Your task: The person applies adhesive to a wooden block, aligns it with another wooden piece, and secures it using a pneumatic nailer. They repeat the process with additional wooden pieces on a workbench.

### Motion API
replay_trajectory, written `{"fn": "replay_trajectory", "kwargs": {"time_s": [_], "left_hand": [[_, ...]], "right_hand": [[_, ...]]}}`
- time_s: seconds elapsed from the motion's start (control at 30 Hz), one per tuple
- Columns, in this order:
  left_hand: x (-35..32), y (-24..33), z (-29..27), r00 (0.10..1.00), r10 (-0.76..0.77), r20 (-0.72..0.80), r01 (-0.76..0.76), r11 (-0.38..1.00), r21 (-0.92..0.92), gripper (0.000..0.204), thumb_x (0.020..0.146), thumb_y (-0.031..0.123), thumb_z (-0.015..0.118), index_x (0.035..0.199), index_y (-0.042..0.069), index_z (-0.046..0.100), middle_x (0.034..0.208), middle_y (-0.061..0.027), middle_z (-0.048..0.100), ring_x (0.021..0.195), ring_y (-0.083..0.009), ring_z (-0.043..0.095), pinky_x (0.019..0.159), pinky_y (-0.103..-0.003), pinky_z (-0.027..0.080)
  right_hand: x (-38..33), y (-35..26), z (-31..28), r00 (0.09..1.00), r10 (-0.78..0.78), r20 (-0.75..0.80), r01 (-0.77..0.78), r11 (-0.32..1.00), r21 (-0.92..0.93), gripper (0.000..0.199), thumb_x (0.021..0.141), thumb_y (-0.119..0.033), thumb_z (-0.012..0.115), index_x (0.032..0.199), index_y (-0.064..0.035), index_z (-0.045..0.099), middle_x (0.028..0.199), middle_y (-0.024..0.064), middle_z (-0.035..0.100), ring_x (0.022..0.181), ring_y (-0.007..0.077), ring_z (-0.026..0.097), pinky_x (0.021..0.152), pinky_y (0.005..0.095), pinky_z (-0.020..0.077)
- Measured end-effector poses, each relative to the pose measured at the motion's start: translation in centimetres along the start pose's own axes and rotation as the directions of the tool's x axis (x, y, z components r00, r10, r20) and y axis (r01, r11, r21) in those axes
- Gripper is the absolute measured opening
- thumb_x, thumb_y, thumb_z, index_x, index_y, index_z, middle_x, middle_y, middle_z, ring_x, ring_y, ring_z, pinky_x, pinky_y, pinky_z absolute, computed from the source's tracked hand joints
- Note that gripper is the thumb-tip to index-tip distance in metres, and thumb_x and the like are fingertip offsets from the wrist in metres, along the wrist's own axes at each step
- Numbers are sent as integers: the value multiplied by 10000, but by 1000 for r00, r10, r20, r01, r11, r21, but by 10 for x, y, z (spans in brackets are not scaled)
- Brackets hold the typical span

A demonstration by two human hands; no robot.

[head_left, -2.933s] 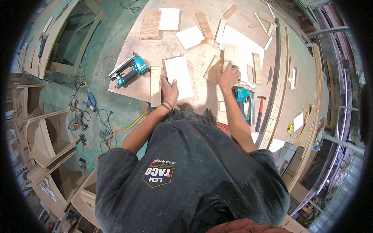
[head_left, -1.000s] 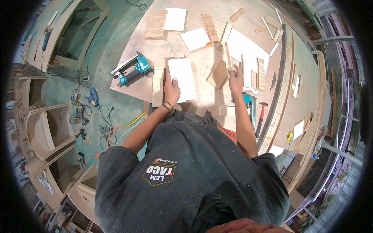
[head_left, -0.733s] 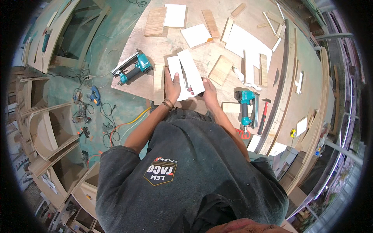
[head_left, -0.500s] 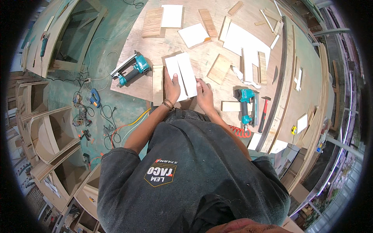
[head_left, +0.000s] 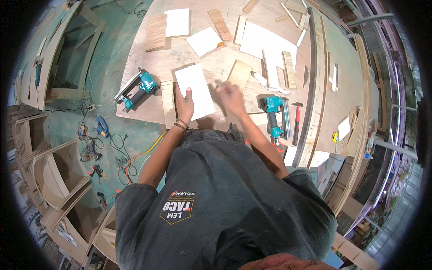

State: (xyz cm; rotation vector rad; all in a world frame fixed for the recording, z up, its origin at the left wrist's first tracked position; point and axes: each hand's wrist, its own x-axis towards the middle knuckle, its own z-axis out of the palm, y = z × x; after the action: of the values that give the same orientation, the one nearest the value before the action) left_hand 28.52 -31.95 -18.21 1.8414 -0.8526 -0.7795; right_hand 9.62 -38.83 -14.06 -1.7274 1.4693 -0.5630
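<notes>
A broad, pale brown plywood worktable [head_left: 157, 63] bears a flat white rectangular panel [head_left: 198, 85] near the edge closest to the person.
A teal-and-black nail gun [head_left: 146, 83] with a silver magazine lies left of the panel, and a second teal-and-black nail gun [head_left: 272, 112] lies to its right; the left hand [head_left: 184, 107] holds the panel's left edge, thumb flat on the white face, the other fingers close together along the side and partly hidden; the right hand [head_left: 231, 99] is blurred just right of the panel, so I cannot tell whether its fingers pinch anything; a narrow, pale wooden block [head_left: 168, 102] lies beside the left hand; a slim hammer with a red-and-black handle [head_left: 297, 122] lies farthest right of these.
</notes>
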Motion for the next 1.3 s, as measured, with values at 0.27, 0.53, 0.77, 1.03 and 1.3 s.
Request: {"fn": "replay_trajectory", "kwargs": {"time_s": [0.27, 0.53, 0.77, 1.03, 1.3], "left_hand": [[6, -12, 9, 998, 60, -3, -60, 998, 10, 714, 1060, 356, 511, 1589, -31, 230, 1518, -299, 444, 1386, -418, 465, 1160, -454, 361], [-3, 10, -2, 1000, -2, -12, 2, 1000, 12, 700, 1061, 332, 512, 1597, -16, 228, 1518, -281, 454, 1384, -396, 474, 1149, -440, 380], [6, -7, 4, 982, -146, 119, 180, 915, -360, 689, 1108, 466, 325, 1603, -3, 225, 1569, -214, 402, 1421, -312, 435, 1167, -401, 373], [8, 13, -9, 957, -89, 277, 264, 665, -698, 653, 1122, 479, 259, 1652, 121, 127, 1581, -109, 390, 1356, -229, 495, 1113, -373, 446], [-1, 35, -13, 962, -149, 227, 245, 837, -490, 623, 1114, 282, 441, 1647, 87, 183, 1569, -121, 420, 1279, -186, 517, 1037, -319, 462]], "right_hand": [[100, 120, -128, 839, 131, -528, -475, 649, -595, 739, 819, -510, 720, 1359, -23, 584, 1351, 281, 542, 1253, 431, 526, 1073, 528, 404], [33, 16, -50, 980, 79, -181, -114, 974, -195, 574, 787, -352, 797, 1186, 23, 624, 1121, 210, 676, 995, 330, 673, 877, 420, 528], [-24, -70, 24, 996, -67, 67, 82, 961, -266, 716, 800, -462, 815, 1230, 54, 566, 1124, 220, 627, 974, 347, 672, 807, 439, 548], [-28, -86, 42, 979, -165, 122, 189, 957, -222, 719, 862, -346, 757, 1400, 45, 483, 1230, 267, 569, 1045, 436, 653, 833, 511, 555], [-25, -69, 40, 967, -185, 173, 204, 974, -101, 644, 908, -321, 695, 1407, 37, 500, 1150, 269, 606, 986, 418, 672, 804, 499, 554]]}}
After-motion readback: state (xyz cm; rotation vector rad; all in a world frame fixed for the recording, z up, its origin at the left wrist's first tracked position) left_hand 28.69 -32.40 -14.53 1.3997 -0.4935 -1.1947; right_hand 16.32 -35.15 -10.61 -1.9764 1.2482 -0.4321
